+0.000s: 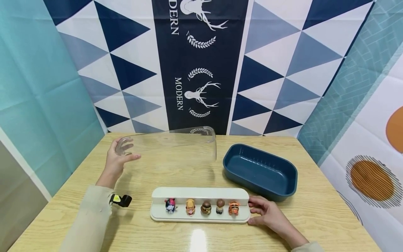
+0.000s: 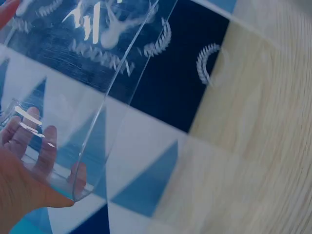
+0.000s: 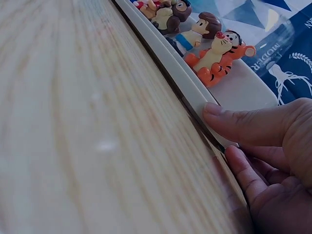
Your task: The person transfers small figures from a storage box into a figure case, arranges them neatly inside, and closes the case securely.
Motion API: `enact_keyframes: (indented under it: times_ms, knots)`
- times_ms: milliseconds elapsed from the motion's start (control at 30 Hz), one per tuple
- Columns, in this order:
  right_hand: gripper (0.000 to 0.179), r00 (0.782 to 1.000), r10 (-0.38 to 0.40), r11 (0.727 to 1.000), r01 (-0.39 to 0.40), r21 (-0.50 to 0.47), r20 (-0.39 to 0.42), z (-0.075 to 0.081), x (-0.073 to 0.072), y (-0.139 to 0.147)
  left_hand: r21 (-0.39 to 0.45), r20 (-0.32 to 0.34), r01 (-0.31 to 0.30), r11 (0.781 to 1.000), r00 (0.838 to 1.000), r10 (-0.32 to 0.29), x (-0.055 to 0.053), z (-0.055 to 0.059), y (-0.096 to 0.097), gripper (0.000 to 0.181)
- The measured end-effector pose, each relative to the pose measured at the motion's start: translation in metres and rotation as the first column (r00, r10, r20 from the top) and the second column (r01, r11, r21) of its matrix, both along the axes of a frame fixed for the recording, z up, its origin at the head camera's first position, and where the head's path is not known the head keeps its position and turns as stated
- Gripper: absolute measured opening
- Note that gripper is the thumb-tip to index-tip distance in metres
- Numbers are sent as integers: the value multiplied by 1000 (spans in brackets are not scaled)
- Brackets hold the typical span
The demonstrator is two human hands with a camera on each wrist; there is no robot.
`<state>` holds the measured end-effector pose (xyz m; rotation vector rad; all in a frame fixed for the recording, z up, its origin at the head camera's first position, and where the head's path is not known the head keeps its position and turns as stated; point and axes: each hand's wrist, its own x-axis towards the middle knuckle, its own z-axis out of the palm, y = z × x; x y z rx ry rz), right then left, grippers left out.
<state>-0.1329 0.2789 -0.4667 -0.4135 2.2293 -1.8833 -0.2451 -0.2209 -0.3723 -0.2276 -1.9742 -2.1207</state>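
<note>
My left hand [image 1: 115, 159] holds a clear plastic cover [image 1: 170, 141] by its left end, raised above the table, with the thumb and fingers around that end. In the left wrist view the fingers show through the clear wall. Below it, a white stepped display base [image 1: 201, 192] rests on the table with several small figurines in a row, among them an orange tiger figurine [image 3: 219, 56] at the right end. My right hand [image 1: 266, 214] grips the base's right end, its thumb [image 3: 243, 122] on the rim and the fingers lower at the edge.
A dark blue rectangular bin [image 1: 261, 171] stands behind and to the right of the base, close to my right hand. Patterned cloths [image 1: 198, 70] hang along the table's back edge and sides. A black strap device [image 1: 121, 200] sits on my left wrist.
</note>
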Motion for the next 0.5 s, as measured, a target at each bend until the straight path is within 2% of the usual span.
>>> enact_keyframes:
  times_ms: [233, 500]
  knots:
    - [74, 1000, -7, 1000, 7, 7, 29, 4, 0, -2, 1, -59, 54, 999, 997, -54, 25, 15, 19, 72]
    - [74, 997, -16, 1000, 15, 5, 69, 5, 1, -2, -12, -91, 94, 996, 991, -94, 42, 16, 34, 75]
